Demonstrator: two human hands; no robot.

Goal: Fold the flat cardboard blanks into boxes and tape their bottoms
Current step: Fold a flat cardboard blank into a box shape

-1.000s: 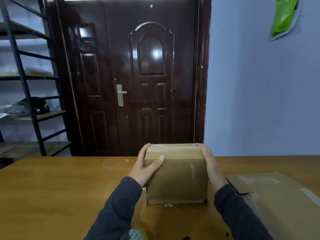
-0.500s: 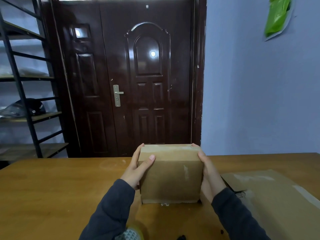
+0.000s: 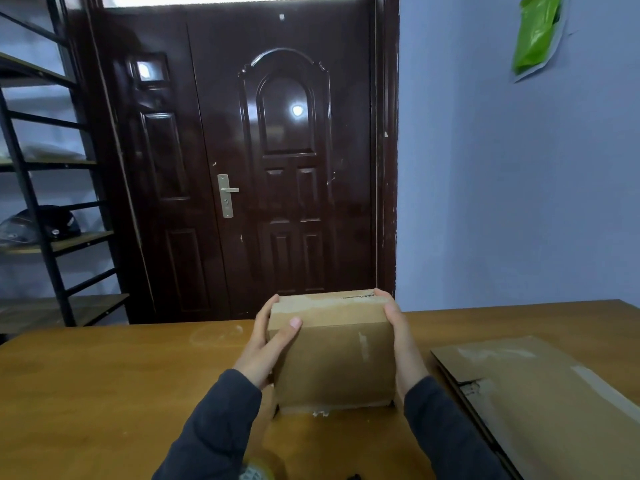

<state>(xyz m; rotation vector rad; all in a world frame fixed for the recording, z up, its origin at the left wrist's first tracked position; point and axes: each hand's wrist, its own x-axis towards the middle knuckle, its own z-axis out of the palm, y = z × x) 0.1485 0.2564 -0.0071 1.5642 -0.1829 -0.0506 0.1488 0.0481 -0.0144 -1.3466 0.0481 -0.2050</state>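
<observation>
- At the far left we see a black shelf rack (image 3: 52, 237), and a dark door (image 3: 242, 150) behind the table (image 3: 104, 393).
- Our left hand (image 3: 268, 348) grips the box (image 3: 332, 355) by its left side, thumb laid across the near face, fingers curled round behind.
- The box stands on the table at near centre, its taped face up.
- Our right hand (image 3: 403, 344) clamps the box's right side, fingertips hooked over the top far corner.
- Flat cardboard blanks (image 3: 540, 393) lie on the table to the right, apart from the box.
- A green bag (image 3: 535, 32) hangs on the far right wall.

head view looks forward, slightly down, perhaps close over the table (image 3: 104, 375).
</observation>
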